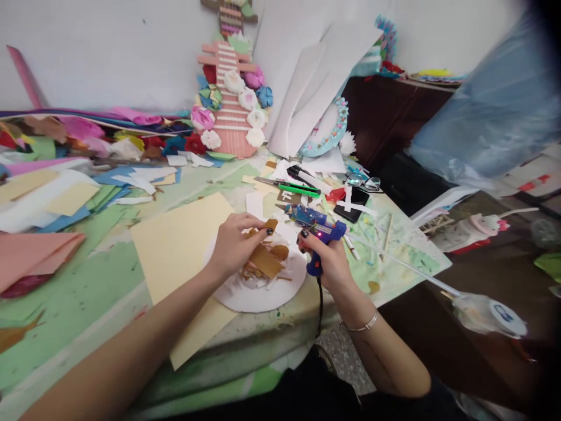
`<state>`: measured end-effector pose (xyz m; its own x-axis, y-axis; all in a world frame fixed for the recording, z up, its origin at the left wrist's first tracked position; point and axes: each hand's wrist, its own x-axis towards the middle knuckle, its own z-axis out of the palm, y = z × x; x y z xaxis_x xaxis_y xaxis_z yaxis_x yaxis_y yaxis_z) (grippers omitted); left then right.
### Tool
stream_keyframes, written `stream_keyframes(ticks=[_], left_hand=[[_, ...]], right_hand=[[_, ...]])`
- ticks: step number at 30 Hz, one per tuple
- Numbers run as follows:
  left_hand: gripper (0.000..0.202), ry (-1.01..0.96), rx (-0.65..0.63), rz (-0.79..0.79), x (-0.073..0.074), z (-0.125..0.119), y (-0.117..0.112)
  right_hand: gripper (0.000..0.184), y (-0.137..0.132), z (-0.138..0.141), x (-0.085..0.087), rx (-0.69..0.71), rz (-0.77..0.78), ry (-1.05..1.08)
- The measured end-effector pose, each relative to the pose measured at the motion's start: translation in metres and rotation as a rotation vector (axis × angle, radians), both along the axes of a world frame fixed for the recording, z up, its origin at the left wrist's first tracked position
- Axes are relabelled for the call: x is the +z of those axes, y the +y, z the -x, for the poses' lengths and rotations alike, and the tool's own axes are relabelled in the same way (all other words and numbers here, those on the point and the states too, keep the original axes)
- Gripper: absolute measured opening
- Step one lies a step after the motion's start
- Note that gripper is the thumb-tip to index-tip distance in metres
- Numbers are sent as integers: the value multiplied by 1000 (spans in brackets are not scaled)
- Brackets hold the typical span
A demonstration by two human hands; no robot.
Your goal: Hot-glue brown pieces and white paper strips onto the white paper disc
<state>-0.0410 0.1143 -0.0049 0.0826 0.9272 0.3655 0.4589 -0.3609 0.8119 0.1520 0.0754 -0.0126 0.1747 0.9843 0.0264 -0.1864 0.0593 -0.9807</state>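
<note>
Here, a cream sheet (179, 240) reaching left from under the white disc (267, 301), left hand (236, 241) over the disc pinching a small brown piece (272, 224), brown cutouts (266, 261) atop the disc, right hand (332, 260) wrapped around a blue glue gun (336, 230) near the disc's right edge.

A pink guitar (231, 126) dotted with paper flowers (234, 82) stands against the wall (109, 52). White sheets (302, 88) lean to its right. A green cutter (302, 189) lies among scraps, left of a phone (346, 214) crossed by white strips (347, 199); glasses (372, 185) rest just beyond. Salmon paper (35, 257) lies far left, a blue bag (491, 111) upper right.
</note>
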Motion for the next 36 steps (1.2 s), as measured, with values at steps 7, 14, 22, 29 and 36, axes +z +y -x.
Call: stream_keyframes(ticks=[7, 14, 22, 29, 36], left_hand=[[16, -214, -100, 95, 8, 46, -5], [12, -192, -215, 250, -9, 97, -25], [4, -33, -446, 358, -17, 120, -39], [14, 120, -564, 206, -30, 120, -42], [13, 204, -471, -74, -37, 109, -49]], right_hand=[[14, 29, -5, 9, 17, -117, 6], [13, 44, 4, 1, 63, -135, 23], [14, 38, 5, -5, 99, -156, -52], [13, 37, 6, -7, 91, -124, -26], [11, 35, 8, -8, 98, -64, 34]])
